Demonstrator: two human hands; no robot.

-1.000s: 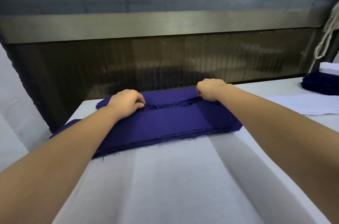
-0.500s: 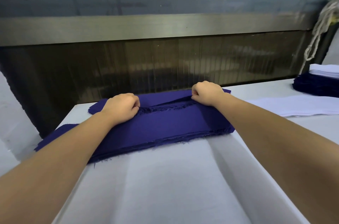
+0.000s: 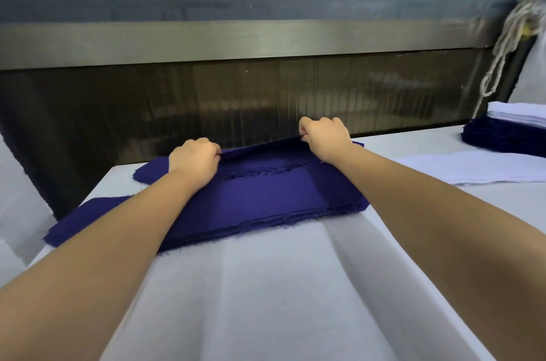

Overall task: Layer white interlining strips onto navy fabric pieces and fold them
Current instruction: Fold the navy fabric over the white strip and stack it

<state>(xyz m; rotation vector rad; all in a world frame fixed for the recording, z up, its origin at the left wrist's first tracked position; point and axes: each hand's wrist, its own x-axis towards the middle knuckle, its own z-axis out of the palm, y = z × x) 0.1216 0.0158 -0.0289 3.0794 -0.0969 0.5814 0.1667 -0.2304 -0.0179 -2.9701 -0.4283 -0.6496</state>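
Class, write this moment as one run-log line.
left hand: pinches top navy piece | right hand: pinches it too, edge raised | white strips: right, untouched

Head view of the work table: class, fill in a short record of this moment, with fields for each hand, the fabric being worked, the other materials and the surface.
left hand: pinches the far edge of the top navy piece
right hand: pinches the same edge, slightly higher
top navy piece: far edge lifted off the stack
navy stack: lies flat, edges frayed
white interlining strips: flat, right of the stack, apart from it
far-right pile: navy pieces, white layers on top
table: covered in white
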